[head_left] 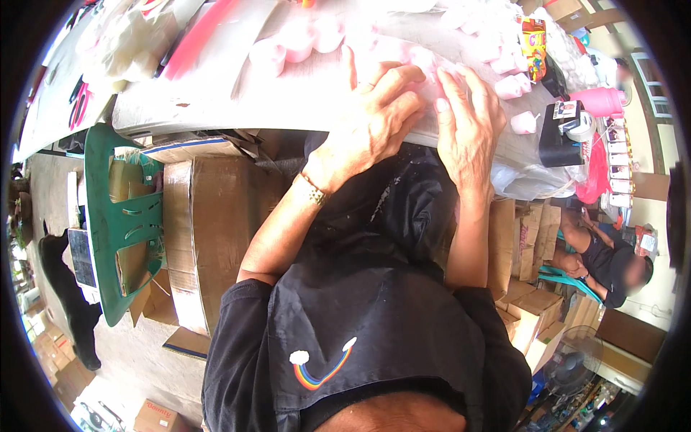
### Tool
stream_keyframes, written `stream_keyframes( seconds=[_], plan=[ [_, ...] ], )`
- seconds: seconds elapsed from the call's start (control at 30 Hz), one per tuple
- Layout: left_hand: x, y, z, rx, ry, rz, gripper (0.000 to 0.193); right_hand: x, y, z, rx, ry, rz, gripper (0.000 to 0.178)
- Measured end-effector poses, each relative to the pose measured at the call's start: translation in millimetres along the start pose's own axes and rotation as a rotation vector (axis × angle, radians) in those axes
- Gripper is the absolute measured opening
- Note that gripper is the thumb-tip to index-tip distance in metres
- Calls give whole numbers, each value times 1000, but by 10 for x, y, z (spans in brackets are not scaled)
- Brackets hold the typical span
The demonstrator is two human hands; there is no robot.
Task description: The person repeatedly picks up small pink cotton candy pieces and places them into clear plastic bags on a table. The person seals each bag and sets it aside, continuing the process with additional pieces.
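Both my hands are over the near edge of the white table (pixel 237 108). My left hand (pixel 381 101), a gold watch on its wrist, has its index finger raised and the other fingers curled in. My right hand (pixel 468 115) faces it with bent fingers and the thumb turned inward. Between the fingertips of both hands is a soft pink piece (pixel 425 59), partly hidden and washed out by glare. Beyond my left hand lie rounded pink pieces (pixel 299 45). Right of my right hand stand small pink candle-like pieces; the nearest one (pixel 525 122) has a short white tip.
At left are scissors (pixel 78 108) and a pink strip (pixel 198 39). A black box (pixel 563 133), a pink tumbler (pixel 601 101) and a colourful packet (pixel 533 47) stand at right. Beside me are a green chair (pixel 108 237) and cardboard boxes (pixel 216 230). A person (pixel 612 263) sits at right.
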State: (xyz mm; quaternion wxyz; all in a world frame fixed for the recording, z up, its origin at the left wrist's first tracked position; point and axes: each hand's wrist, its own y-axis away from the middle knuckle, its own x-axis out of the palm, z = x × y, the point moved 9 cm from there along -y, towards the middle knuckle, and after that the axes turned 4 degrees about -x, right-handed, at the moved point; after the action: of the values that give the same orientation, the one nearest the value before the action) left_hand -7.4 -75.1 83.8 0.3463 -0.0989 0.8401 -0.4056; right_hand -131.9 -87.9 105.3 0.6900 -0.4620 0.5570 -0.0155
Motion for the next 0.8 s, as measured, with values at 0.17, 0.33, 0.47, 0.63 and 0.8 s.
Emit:
stream_keyframes(
  seconds=[0.17, 0.33, 0.47, 0.63, 0.8],
  plan=[
    [-293, -6, -19, -33, 19, -84, 35, -292, 112, -236, 155, -269, -255, 34],
    [-229, -164, 168, 3, -199, 16, 36, -354, 474, 22, 274, -349, -252, 22],
    [-184, -185, 94, 18, -255, 22, 38, -161, 480, 146, 204, -338, -125, 31],
    [-209, -113, -46, -26, -188, 40, 38, -179, 461, -140, 287, -379, -200, 32],
    [-201, -45, -148, -31, -176, -56, 43, -228, 435, -351, 405, -351, -225, 24]
  ],
)
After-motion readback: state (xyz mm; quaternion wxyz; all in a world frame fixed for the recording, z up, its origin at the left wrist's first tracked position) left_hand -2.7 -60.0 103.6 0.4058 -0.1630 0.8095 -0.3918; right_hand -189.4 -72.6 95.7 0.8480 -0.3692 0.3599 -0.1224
